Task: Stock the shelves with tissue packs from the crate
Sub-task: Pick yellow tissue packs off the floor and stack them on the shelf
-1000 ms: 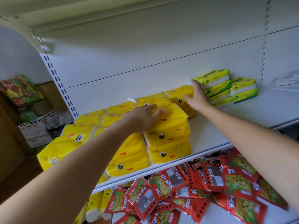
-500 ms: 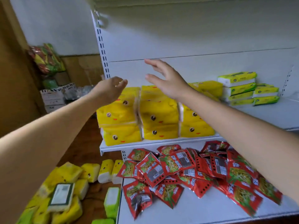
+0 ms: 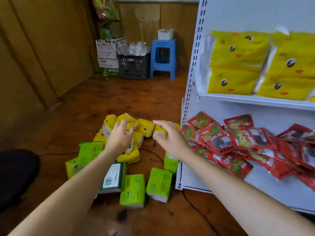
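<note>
A heap of small yellow tissue packs and green tissue packs lies on the wooden floor left of the white shelf unit. My left hand hovers over the yellow packs with fingers spread, holding nothing. To its right, my right hand reaches down with thumb and fingers apart around a small yellow pack; no grip shows. Large yellow tissue packs stand stacked on the upper shelf.
Red snack bags cover the lower shelf. Against the back wall stand a black crate, a blue plastic stool and cardboard boxes. A dark cable runs over the floor. A dark object sits at left.
Both hands have left the yellow packs on the upper shelf and dropped toward the floor heap. The view has swung down and left.
</note>
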